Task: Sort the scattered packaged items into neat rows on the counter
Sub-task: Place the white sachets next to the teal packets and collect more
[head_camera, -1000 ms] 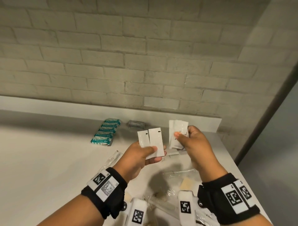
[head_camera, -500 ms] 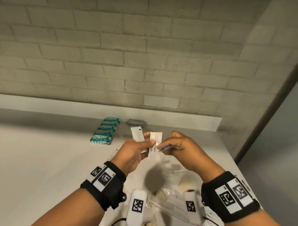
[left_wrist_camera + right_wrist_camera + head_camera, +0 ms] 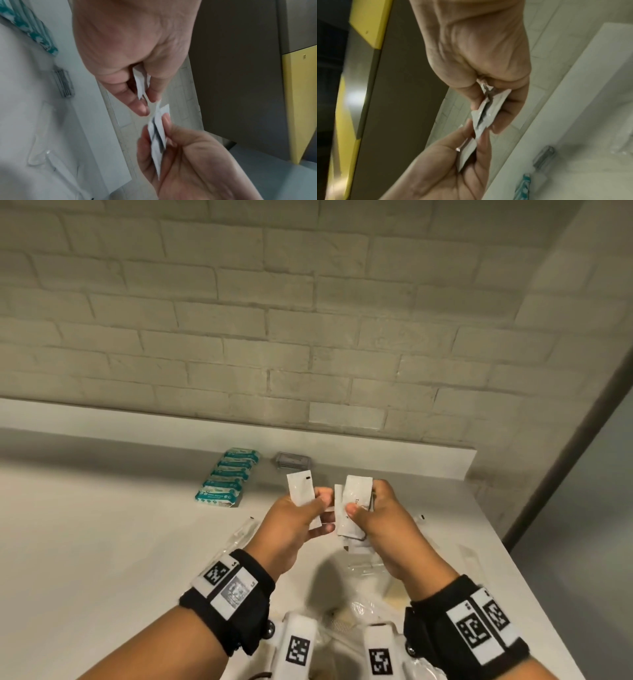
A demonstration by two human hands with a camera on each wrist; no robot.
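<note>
- While both hands hover above the white counter (image 3: 102, 542), we count six teal-and-white packets (image 3: 227, 477) lying in one neat row near the back ledge, overlapping like shingles.
- Just right of that row we see one small clear ridged case (image 3: 293, 460), flat on the counter.
- Our left hand (image 3: 294, 525) pinches a flat white sachet (image 3: 301, 489) between thumb and curled fingers; the left wrist view hints at a second sheet behind it, though blur keeps us from telling.
- Our right hand (image 3: 380, 525) grips a thin stack of white sachets (image 3: 352, 505), thumb pressed on the front one; we cannot count them exactly.
- The two held bundles stand upright, almost touching, above the counter.
- Below the hands, several crinkled clear plastic wrappers (image 3: 363, 570) lie scattered, their number unclear.
- A pale painted brick wall (image 3: 308, 320) rises behind.
</note>
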